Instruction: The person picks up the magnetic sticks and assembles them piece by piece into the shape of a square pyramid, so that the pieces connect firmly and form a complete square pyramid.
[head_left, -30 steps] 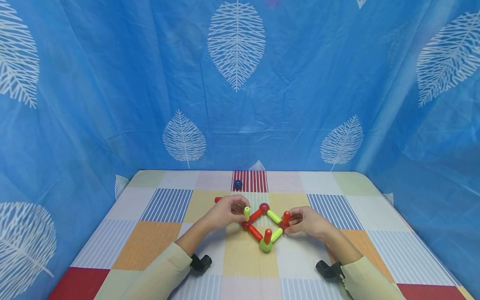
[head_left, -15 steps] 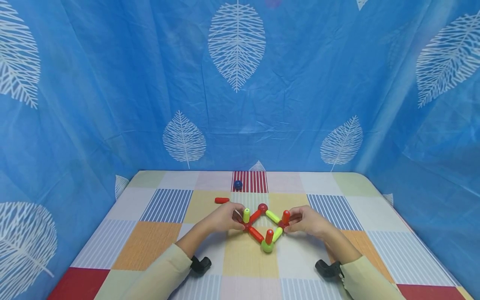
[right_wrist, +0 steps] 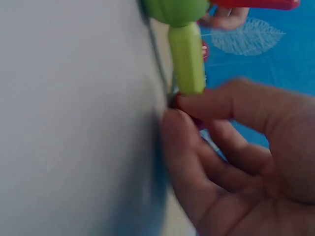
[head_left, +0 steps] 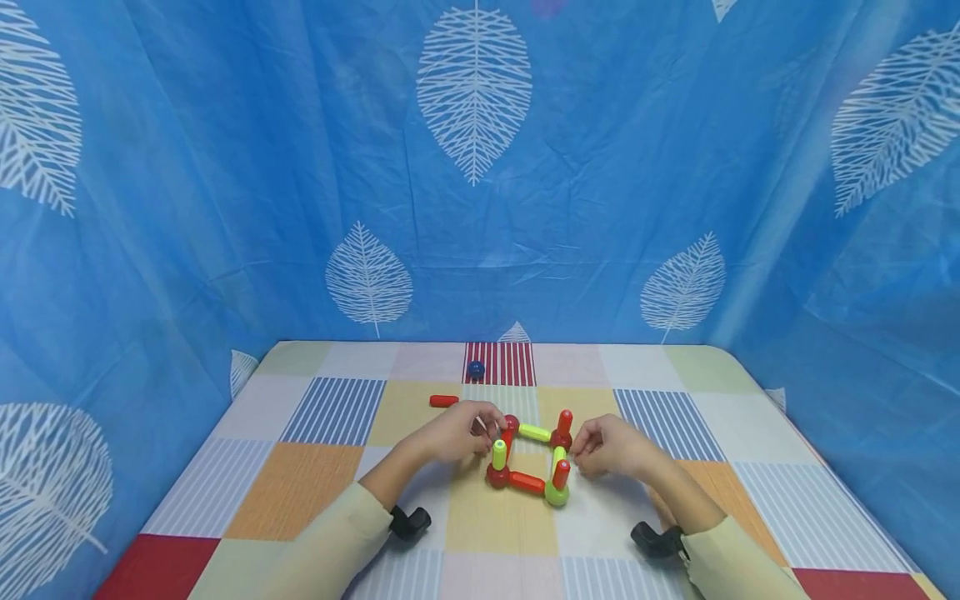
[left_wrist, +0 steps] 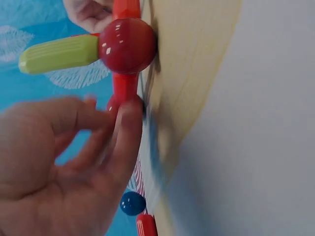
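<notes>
A four-sided frame of magnetic rods and balls stands on the table. Its near left red ball (head_left: 497,476) bears an upright yellow-green rod (head_left: 499,454). A green ball (head_left: 557,493) at the near right and a red ball (head_left: 560,439) at the far right each carry an upright red rod. My left hand (head_left: 459,432) has its fingertips beside the frame's left side, overlapping the red side rod (left_wrist: 125,84) in the left wrist view. Close by the far right red ball is my right hand (head_left: 613,447), fingers loosely bent, thumb partly covering that ball in the right wrist view.
A loose red rod (head_left: 444,401) lies behind my left hand, and a blue ball (head_left: 476,369) sits farther back. Patchwork cloth covers the table (head_left: 502,529). A blue curtain (head_left: 480,242) with white leaves hangs around its back and sides.
The frame has turned counter-clockwise as seen from above: the left ball came nearer and the green ball went right. My left fingers left the yellow-green rod's ball; my right hand barely moved.
</notes>
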Available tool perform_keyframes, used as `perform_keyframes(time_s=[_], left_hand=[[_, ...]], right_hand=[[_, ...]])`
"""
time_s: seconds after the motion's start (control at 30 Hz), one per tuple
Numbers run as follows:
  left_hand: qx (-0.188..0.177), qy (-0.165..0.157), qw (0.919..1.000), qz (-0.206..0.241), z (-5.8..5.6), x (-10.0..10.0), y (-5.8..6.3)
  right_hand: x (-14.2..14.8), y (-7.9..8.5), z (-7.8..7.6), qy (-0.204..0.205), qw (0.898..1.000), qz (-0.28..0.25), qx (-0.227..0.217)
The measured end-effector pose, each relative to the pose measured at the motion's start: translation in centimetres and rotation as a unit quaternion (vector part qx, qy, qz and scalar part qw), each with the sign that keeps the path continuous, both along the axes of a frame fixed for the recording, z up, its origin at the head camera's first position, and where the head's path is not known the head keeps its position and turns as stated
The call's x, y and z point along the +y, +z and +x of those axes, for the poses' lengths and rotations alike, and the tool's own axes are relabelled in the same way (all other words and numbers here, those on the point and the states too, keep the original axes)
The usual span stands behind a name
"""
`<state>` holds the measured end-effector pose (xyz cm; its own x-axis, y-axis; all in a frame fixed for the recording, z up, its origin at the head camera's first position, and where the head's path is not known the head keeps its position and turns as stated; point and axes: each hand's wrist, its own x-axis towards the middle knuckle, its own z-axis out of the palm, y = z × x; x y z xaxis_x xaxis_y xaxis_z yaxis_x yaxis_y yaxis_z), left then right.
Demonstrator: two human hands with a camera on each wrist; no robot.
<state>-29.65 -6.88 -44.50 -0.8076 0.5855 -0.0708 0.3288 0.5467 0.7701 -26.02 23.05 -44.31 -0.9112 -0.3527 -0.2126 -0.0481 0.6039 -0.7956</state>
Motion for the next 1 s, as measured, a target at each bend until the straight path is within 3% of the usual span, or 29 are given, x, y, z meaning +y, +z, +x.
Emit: perform_keyframes(time_s=[0.1,0.2,0.33,0.5,0.73,1.0], left_hand=[[0.040,0.034,0.9981,-0.030,-0.3,0.9,-0.2],[0.056,0.035,0.9964,-0.053,-0.5,1.6,-0.2],[0.044,0.030,0.9972,-0.053,-0.8,1.9,-0.3],[0.034,0.054,0.9973,-0.036,-1.1,1.2,-0.6],[-0.009,0.063,0.9979,-0.016,-0.9,-0.5,-0.3],[-0.016,0.068,0.9975,-0.009,-0.4,-1.1,-0.3]], right_hand=[[-0.6,0.6,1.2,0.073,0.997,-0.009,-0.030],[-1.7,0.7,2.1,0.097,0.995,-0.013,-0.031],[-2.8,0.6,2.7,0.063,0.998,0.015,0.007],[-2.4,0.3,1.8,0.021,0.998,0.035,0.044],[-0.7,-0.8,-0.4,-0.012,0.997,-0.005,0.071],[-0.4,-1.5,-1.2,-0.030,0.996,-0.051,0.061]])
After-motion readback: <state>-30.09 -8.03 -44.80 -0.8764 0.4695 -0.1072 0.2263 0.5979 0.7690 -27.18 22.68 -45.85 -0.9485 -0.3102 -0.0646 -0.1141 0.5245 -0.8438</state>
